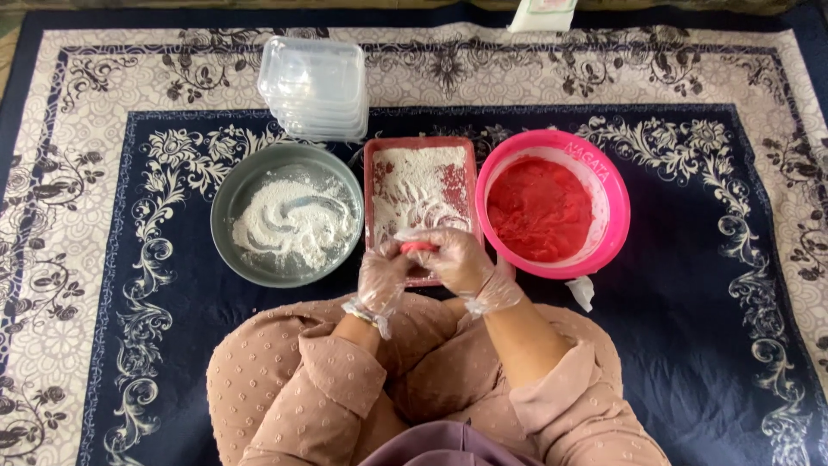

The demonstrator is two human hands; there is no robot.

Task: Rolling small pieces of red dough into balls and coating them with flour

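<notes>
Both my hands wear thin clear plastic gloves and meet over the near end of a red rectangular tray [374,185] dusted with white flour. My left hand [381,278] and my right hand [450,259] press together around a small piece of red dough [418,247], which shows between the fingers. A pink bowl [609,207] of red dough stands just right of the tray. A grey round pan [233,194] with white flour lies to the left.
A stack of clear plastic lidded containers [315,86] sits behind the pan. A white packet [542,13] lies at the carpet's far edge. A scrap of crumpled plastic [584,292] rests below the pink bowl. Everything stands on a patterned blue and beige carpet [690,345].
</notes>
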